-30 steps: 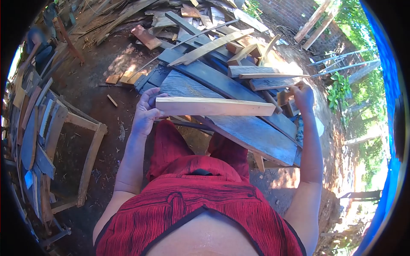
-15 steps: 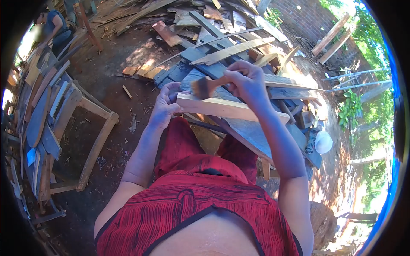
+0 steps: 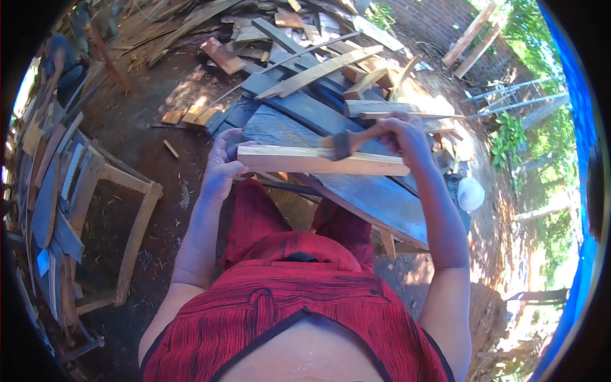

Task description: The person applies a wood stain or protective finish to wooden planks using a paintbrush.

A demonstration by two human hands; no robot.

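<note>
My left hand [image 3: 222,164] grips the left end of a pale wooden slat [image 3: 299,160], held level above my lap. In my right hand [image 3: 405,136] is a paintbrush [image 3: 349,142] with a wooden handle, its dark bristles resting on the slat's top face near the middle. Under the slat lies a wide grey weathered board [image 3: 375,197] that slopes toward my red-clothed knees.
A heap of planks and offcuts [image 3: 318,63] fills the ground ahead. A wooden frame [image 3: 137,229] and stacked boards stand at my left. A white container [image 3: 471,193] sits to the right of the grey board. Another person [image 3: 60,63] works at far left.
The right hand came in from the far right with the brush, reached the slat's left end half a second ago, and has now stroked back toward the middle. The left hand keeps its hold.
</note>
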